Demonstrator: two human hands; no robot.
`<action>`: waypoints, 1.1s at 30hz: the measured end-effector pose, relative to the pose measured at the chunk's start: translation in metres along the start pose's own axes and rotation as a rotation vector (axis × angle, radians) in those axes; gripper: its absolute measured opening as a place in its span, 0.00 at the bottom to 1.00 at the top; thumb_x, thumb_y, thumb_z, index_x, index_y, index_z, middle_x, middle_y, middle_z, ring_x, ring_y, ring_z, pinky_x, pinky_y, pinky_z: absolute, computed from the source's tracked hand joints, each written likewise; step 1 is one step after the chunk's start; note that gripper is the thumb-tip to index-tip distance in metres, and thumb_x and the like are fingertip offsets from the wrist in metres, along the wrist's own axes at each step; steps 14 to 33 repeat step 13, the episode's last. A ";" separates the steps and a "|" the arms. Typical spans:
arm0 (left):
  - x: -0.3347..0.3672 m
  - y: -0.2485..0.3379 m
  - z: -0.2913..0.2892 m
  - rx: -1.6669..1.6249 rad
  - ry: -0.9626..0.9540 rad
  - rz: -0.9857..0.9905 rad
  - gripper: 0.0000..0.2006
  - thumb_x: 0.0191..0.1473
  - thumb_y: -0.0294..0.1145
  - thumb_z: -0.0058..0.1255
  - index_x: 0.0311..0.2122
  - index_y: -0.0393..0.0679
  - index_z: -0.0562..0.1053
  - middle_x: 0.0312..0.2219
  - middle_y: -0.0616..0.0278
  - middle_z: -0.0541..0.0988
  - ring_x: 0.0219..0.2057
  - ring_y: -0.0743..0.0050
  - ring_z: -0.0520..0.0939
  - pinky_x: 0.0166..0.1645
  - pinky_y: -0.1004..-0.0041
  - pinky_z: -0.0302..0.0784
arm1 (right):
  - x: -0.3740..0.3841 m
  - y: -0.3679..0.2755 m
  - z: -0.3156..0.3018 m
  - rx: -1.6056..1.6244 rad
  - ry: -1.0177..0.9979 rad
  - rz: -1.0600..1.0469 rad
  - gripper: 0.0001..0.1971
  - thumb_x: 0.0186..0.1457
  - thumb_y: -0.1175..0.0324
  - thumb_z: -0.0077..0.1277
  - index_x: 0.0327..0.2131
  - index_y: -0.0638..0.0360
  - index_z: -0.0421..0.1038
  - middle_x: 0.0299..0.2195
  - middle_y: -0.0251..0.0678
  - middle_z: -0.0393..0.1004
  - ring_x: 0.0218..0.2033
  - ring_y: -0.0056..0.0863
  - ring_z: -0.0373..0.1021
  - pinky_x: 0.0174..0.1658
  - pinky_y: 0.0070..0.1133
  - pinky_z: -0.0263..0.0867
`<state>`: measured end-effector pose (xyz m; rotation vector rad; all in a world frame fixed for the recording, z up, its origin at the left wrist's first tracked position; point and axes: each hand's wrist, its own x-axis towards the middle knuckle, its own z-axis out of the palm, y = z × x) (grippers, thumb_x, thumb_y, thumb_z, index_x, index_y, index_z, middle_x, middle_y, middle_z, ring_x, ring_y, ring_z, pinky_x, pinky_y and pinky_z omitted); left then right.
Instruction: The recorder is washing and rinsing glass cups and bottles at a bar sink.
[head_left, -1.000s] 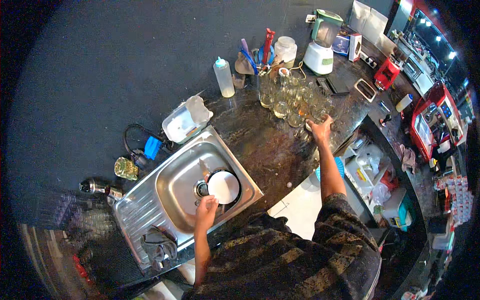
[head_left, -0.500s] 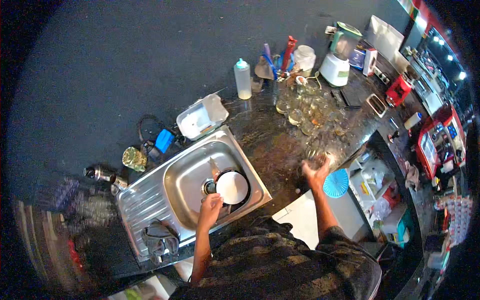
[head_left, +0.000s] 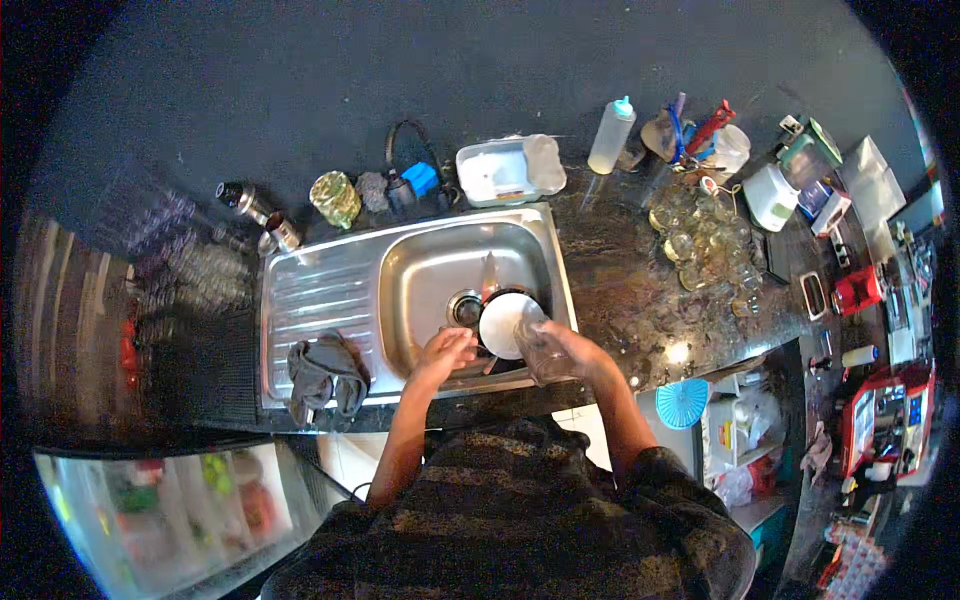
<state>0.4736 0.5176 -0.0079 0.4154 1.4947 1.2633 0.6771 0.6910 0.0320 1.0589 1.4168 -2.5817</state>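
Note:
My right hand (head_left: 583,352) grips a clear drinking glass (head_left: 540,345) and holds it over the right part of the steel sink (head_left: 420,262). A white round plate (head_left: 502,322) lies in the basin just left of the glass, near the drain (head_left: 464,307). My left hand (head_left: 444,352) is at the front of the basin beside the plate, fingers curled; whether it holds anything is hidden.
A grey cloth (head_left: 324,368) lies on the drainboard. Several clear glasses (head_left: 700,250) stand on the dark counter at right. Behind the sink are a white tub (head_left: 508,168), a squeeze bottle (head_left: 611,135) and a green sponge (head_left: 335,198). A blue round lid (head_left: 683,403) sits below the counter edge.
My right hand has come back from the cluster of glasses on the counter, bringing one glass to the sink. The view has swung right, so the sink now sits in the middle.

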 end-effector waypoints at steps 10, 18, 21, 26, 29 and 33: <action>-0.033 0.031 -0.006 -0.056 -0.076 -0.024 0.22 0.57 0.49 0.42 0.48 0.42 0.66 0.40 0.61 0.76 0.38 0.75 0.77 0.43 0.74 0.72 | 0.041 0.009 0.015 0.141 -0.042 0.040 0.36 0.48 0.41 0.47 0.54 0.57 0.58 0.51 0.41 0.63 0.50 0.37 0.62 0.52 0.36 0.59; -0.015 0.032 0.013 -0.034 -0.174 -0.070 0.28 0.57 0.51 0.40 0.57 0.42 0.58 0.50 0.53 0.68 0.44 0.70 0.74 0.48 0.72 0.70 | 0.053 0.017 0.036 -0.432 0.377 0.000 0.45 0.49 0.38 0.44 0.62 0.53 0.40 0.62 0.36 0.45 0.60 0.38 0.50 0.61 0.35 0.45; -0.015 0.032 0.013 -0.034 -0.174 -0.070 0.28 0.57 0.51 0.40 0.57 0.42 0.58 0.50 0.53 0.68 0.44 0.70 0.74 0.48 0.72 0.70 | 0.053 0.017 0.036 -0.432 0.377 0.000 0.45 0.49 0.38 0.44 0.62 0.53 0.40 0.62 0.36 0.45 0.60 0.38 0.50 0.61 0.35 0.45; -0.015 0.032 0.013 -0.034 -0.174 -0.070 0.28 0.57 0.51 0.40 0.57 0.42 0.58 0.50 0.53 0.68 0.44 0.70 0.74 0.48 0.72 0.70 | 0.053 0.017 0.036 -0.432 0.377 0.000 0.45 0.49 0.38 0.44 0.62 0.53 0.40 0.62 0.36 0.45 0.60 0.38 0.50 0.61 0.35 0.45; -0.015 0.032 0.013 -0.034 -0.174 -0.070 0.28 0.57 0.51 0.40 0.57 0.42 0.58 0.50 0.53 0.68 0.44 0.70 0.74 0.48 0.72 0.70 | 0.053 0.017 0.036 -0.432 0.377 0.000 0.45 0.49 0.38 0.44 0.62 0.53 0.40 0.62 0.36 0.45 0.60 0.38 0.50 0.61 0.35 0.45; -0.015 0.032 0.013 -0.034 -0.174 -0.070 0.28 0.57 0.51 0.40 0.57 0.42 0.58 0.50 0.53 0.68 0.44 0.70 0.74 0.48 0.72 0.70 | 0.053 0.017 0.036 -0.432 0.377 0.000 0.45 0.49 0.38 0.44 0.62 0.53 0.40 0.62 0.36 0.45 0.60 0.38 0.50 0.61 0.35 0.45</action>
